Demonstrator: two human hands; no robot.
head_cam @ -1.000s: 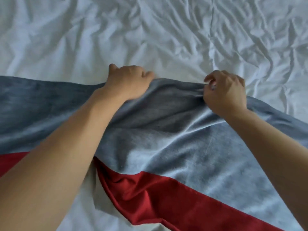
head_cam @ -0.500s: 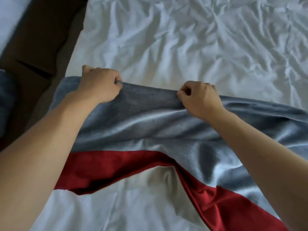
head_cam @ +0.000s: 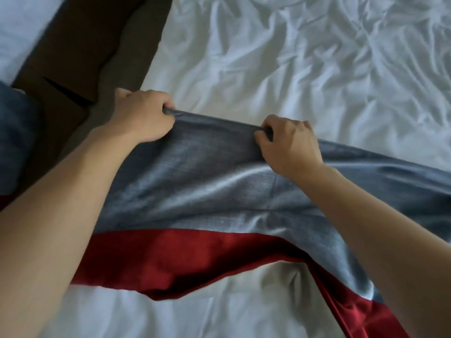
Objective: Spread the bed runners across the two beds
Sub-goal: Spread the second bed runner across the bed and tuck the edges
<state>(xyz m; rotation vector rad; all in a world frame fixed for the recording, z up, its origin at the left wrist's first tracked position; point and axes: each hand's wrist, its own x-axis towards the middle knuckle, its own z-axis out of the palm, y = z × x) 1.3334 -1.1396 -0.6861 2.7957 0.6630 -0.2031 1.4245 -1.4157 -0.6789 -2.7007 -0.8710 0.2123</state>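
white bed [head_cam: 292, 69], grey-red runner [head_cam: 219, 191] lying crosswise, both hands gripping far edge

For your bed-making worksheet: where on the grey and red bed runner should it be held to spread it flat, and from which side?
Grip the bed runner along its far grey edge, coming over it from the near side, as the left hand and right hand do. That edge is bunched and slightly raised off the white sheet, so probably fingers curl round it easily.
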